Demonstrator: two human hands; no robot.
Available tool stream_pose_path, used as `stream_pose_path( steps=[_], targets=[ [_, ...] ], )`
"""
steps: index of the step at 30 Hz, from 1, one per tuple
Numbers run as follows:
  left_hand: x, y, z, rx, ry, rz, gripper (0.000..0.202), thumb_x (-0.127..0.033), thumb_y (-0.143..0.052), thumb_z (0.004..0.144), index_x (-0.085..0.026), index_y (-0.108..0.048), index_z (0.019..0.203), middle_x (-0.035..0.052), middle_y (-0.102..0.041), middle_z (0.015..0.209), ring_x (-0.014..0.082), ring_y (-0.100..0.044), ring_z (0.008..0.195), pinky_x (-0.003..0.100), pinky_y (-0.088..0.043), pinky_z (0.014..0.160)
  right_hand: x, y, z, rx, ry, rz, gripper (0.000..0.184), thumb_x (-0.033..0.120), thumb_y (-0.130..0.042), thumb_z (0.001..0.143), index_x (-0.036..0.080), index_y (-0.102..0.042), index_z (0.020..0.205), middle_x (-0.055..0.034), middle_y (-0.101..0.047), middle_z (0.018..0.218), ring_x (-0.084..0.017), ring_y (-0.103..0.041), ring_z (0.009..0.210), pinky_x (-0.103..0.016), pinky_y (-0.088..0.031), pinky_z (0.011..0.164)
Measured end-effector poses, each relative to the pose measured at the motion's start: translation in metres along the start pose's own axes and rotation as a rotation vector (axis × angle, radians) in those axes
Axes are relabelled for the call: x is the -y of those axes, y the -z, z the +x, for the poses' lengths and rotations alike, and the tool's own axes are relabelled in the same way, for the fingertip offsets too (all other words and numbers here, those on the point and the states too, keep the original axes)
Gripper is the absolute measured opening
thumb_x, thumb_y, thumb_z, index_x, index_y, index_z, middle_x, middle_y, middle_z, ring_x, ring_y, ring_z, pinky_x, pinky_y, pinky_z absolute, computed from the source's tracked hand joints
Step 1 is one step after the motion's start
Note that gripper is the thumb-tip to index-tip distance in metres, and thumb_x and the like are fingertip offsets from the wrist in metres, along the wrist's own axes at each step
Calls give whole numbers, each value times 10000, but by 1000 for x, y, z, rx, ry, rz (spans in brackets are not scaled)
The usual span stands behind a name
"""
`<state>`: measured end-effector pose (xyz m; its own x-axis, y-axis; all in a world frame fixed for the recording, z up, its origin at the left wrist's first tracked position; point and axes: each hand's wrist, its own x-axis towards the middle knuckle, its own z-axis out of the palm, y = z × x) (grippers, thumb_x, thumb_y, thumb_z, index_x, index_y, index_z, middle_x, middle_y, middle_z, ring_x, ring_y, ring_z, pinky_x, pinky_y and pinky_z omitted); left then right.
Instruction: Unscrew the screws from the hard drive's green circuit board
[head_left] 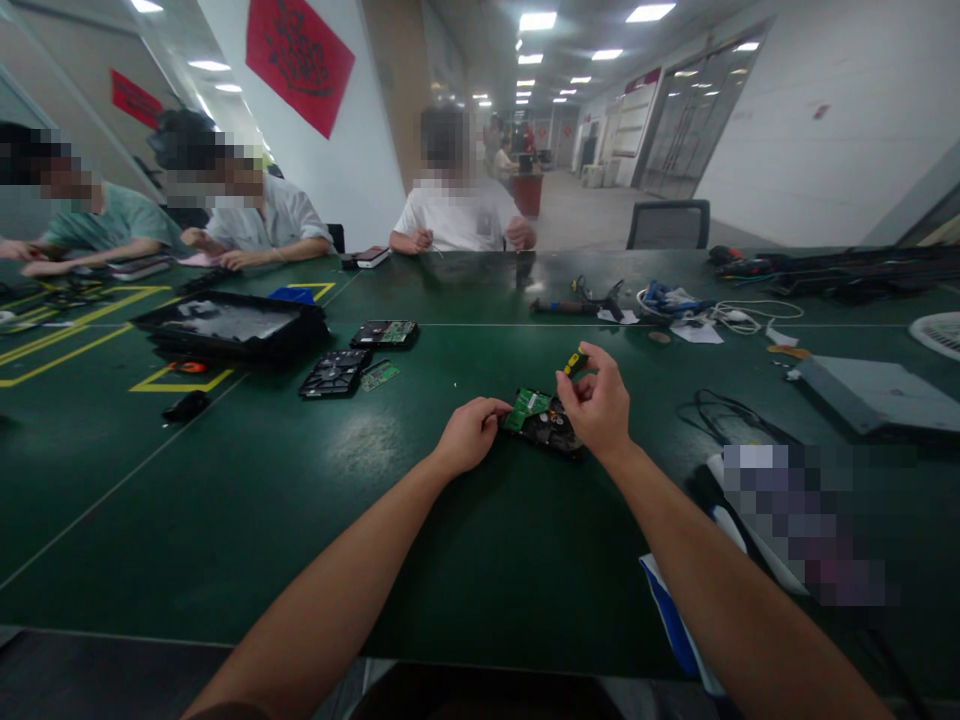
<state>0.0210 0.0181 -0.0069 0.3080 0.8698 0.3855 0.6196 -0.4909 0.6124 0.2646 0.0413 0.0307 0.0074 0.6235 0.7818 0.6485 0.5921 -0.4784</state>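
Note:
A black hard drive with a green circuit board on top lies on the dark green table in front of me. My left hand is closed at the drive's left edge and steadies it. Just above the drive's right side, my right hand is closed round a small screwdriver with a yellow and black handle, held upright with its tip down toward the drive.
Another opened drive, a loose green board and a further drive lie to the left, beside a black tray. Tools and cables lie far right; a grey laptop sits right. Three people sit across the table.

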Motion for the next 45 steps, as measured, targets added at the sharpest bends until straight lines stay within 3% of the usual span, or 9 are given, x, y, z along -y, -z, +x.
stream_pose_path(
  steps=[8, 16, 23, 30, 35, 42, 45],
  targets=[
    [1, -1, 1, -3, 10, 10, 390, -23, -510, 900, -226, -710, 1166, 37, -719, 1018, 186, -675, 945, 339, -548, 887, -3, 1, 1, 14, -25, 2, 609, 357, -596, 958, 258, -381, 1520, -140, -645, 1254, -163, -657, 615, -414, -648, 674],
    [4, -2, 1, -4, -6, 4, 407, -5, -510, 893, -227, -708, 1171, 34, -718, 1022, 182, -672, 952, 335, -543, 898, -3, 1, 1, 3, -13, -10, 610, 399, -646, 931, 263, -428, 1484, -98, -667, 1102, -182, -638, 629, -446, -653, 670],
    [4, -3, 0, -7, -6, 4, 391, -16, -512, 901, -223, -712, 1166, 38, -720, 1027, 184, -673, 954, 337, -542, 904, -1, 0, 0, 10, -22, 22, 602, 350, -589, 959, 261, -376, 1515, -140, -653, 1272, -169, -681, 639, -379, -641, 630],
    [3, -2, 0, -17, -10, -5, 391, -13, -508, 904, -214, -709, 1173, 45, -716, 1024, 183, -672, 938, 338, -544, 895, -1, 2, 2, 9, 1, -12, 572, 382, -629, 945, 268, -445, 1474, -101, -682, 1150, -152, -629, 574, -406, -647, 639],
    [3, -1, 1, -5, -2, -3, 407, -5, -513, 892, -220, -708, 1177, 45, -717, 1029, 188, -674, 961, 346, -547, 917, 1, 2, 1, 1, -1, 1, 562, 344, -582, 967, 271, -414, 1498, -141, -639, 1305, -160, -681, 656, -370, -647, 649],
    [2, -1, 0, -5, -1, 3, 393, -17, -508, 904, -218, -710, 1175, 47, -717, 1040, 189, -671, 963, 342, -542, 916, 1, 2, 1, 6, -18, 3, 550, 371, -630, 941, 265, -464, 1454, -95, -652, 1151, -144, -610, 598, -384, -631, 637],
    [2, -2, 0, -3, 1, 6, 394, -15, -504, 904, -213, -708, 1176, 45, -718, 1040, 185, -670, 961, 334, -540, 909, 1, 2, 2, -5, 22, -10, 554, 333, -596, 952, 275, -441, 1481, -111, -642, 1193, -188, -645, 722, -414, -631, 697]
  ],
)
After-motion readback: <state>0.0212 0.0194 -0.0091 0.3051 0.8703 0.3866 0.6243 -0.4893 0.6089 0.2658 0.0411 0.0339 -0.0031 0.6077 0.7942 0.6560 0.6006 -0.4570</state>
